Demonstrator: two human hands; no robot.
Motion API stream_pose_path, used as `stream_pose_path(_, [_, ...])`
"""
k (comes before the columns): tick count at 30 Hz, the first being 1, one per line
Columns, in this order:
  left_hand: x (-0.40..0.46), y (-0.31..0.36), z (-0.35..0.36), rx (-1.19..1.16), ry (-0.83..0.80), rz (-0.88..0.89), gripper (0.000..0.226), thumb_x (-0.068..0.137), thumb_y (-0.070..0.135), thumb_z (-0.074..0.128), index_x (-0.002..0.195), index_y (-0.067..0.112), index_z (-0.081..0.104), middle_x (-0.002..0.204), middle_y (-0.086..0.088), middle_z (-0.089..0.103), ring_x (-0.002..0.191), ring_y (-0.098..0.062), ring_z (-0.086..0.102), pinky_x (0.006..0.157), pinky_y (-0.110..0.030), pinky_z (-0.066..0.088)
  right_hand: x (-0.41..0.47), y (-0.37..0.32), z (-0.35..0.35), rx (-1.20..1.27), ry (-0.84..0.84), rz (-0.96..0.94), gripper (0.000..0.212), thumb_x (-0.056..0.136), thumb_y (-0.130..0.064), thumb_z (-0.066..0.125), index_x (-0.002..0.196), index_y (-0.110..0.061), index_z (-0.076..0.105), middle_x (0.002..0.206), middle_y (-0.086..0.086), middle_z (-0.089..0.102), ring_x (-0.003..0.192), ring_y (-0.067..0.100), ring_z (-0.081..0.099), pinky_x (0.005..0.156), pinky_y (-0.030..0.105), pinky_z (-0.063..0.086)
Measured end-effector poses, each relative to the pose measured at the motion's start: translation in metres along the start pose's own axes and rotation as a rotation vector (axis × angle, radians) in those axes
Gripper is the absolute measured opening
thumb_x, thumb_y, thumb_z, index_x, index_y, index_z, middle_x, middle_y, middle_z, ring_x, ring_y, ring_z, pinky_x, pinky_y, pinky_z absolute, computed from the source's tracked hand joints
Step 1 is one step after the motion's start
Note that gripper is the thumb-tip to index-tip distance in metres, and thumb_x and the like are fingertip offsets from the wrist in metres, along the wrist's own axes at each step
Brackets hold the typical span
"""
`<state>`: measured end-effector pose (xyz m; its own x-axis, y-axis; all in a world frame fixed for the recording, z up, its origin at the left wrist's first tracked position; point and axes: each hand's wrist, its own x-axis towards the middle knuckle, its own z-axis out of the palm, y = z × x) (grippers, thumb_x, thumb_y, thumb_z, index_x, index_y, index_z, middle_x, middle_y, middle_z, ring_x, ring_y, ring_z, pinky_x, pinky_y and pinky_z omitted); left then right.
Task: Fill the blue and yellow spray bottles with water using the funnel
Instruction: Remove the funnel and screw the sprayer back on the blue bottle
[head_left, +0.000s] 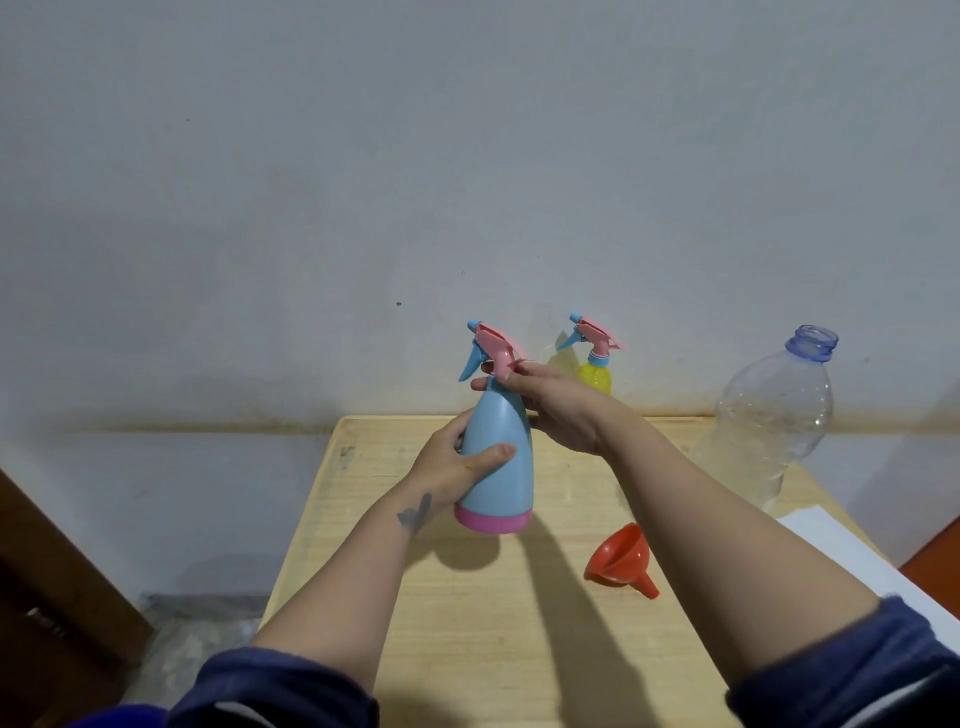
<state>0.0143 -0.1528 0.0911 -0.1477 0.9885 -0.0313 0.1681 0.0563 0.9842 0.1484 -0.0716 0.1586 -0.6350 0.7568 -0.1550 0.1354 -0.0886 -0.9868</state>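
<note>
The blue spray bottle (497, 467) with a pink base and pink-and-blue trigger head is lifted above the wooden table (467, 623). My left hand (457, 467) grips its body from the left. My right hand (550, 405) holds the neck just under the spray head, fingers curled round it. The yellow spray bottle (595, 375) stands upright at the table's far edge, partly hidden behind my right hand. The orange funnel (621, 560) lies on its side on the table to the right. A large clear water bottle (769, 421), cap off, stands at the far right.
A grey wall rises right behind the table. A white sheet (831, 545) lies on the table's right edge. Dark wooden furniture (52, 571) stands at the lower left, with the floor below the table's left side.
</note>
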Motion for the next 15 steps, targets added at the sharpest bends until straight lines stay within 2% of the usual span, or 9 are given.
stream_pose_path(3, [-0.002,-0.005,0.002,-0.015,0.005,-0.01,0.06,0.064,0.049,0.076,0.121,0.038,0.058,0.111,0.008,0.066,0.104,-0.013,0.063,0.081,-0.031,0.055,-0.001,0.007,0.003,-0.005,0.082,-0.037,0.026,0.094,-0.021,0.058,0.117,-0.009,0.062,0.115,0.005,0.069,0.109,0.019,0.06,0.096,0.032,0.046])
stream_pose_path(6, [-0.004,-0.011,0.012,0.054,0.165,0.014,0.058,0.067,0.044,0.08,0.12,0.038,0.059,0.108,0.011,0.067,0.097,-0.012,0.065,0.076,-0.032,0.057,0.002,0.02,0.016,0.024,0.274,-0.064,0.021,0.089,-0.02,0.065,0.103,-0.005,0.069,0.113,0.016,0.068,0.097,0.019,0.059,0.091,0.034,0.048])
stream_pose_path(9, [-0.009,-0.018,0.024,0.206,0.306,0.008,0.058,0.069,0.047,0.077,0.121,0.038,0.055,0.104,0.01,0.065,0.091,-0.015,0.064,0.074,-0.038,0.058,0.003,0.033,0.025,-0.009,0.394,-0.042,0.027,0.086,-0.025,0.067,0.103,-0.004,0.07,0.11,0.014,0.07,0.091,0.019,0.059,0.08,0.03,0.05])
stream_pose_path(12, [-0.012,-0.022,0.025,0.203,0.23,-0.029,0.062,0.07,0.052,0.076,0.124,0.04,0.049,0.109,0.01,0.061,0.094,-0.014,0.063,0.075,-0.037,0.058,-0.002,0.034,0.024,-0.064,0.393,-0.051,0.028,0.087,-0.027,0.067,0.102,-0.003,0.071,0.098,0.01,0.069,0.086,0.018,0.058,0.073,0.027,0.047])
stream_pose_path(15, [-0.016,-0.022,0.016,0.076,0.063,-0.107,0.076,0.066,0.051,0.082,0.129,0.039,0.043,0.115,0.011,0.058,0.099,-0.012,0.062,0.077,-0.032,0.057,-0.008,0.028,0.015,-0.042,0.337,-0.075,0.017,0.086,-0.025,0.068,0.091,-0.01,0.073,0.1,0.013,0.07,0.091,0.019,0.059,0.082,0.03,0.049])
